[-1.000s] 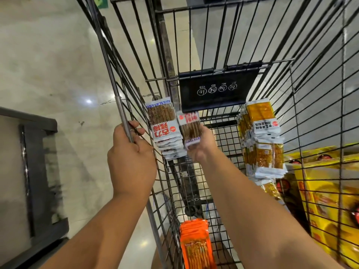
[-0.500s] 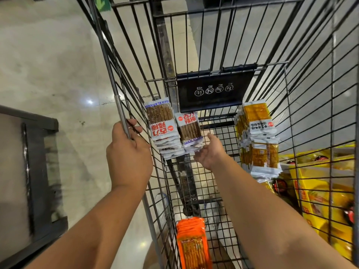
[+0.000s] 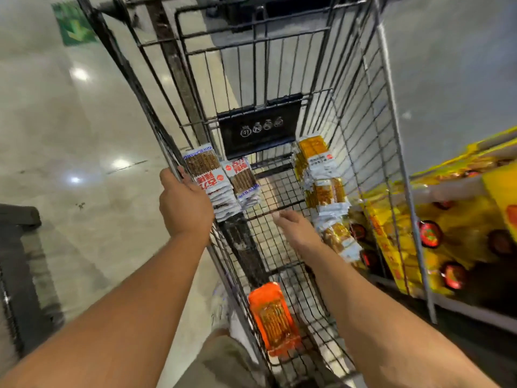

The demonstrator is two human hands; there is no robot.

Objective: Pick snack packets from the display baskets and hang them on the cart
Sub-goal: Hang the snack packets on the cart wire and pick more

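Orange flat foil snack packet [image 3: 273, 317] hangs nearest on black wire cart [image 3: 363, 113]. Right hand [image 3: 293, 228] loose, empty, inside cart; left hand [image 3: 184, 203] grips cart's side wire. Beyond, white-brown stick-snack packets [image 3: 221, 180] hang. Likely light, crinkly, slippery; pinch top edge.

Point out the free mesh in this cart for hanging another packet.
Free: the right cart wall above the yellow packets, and the mesh between them and the brown packets. Crowded: the left corner by the left hand.
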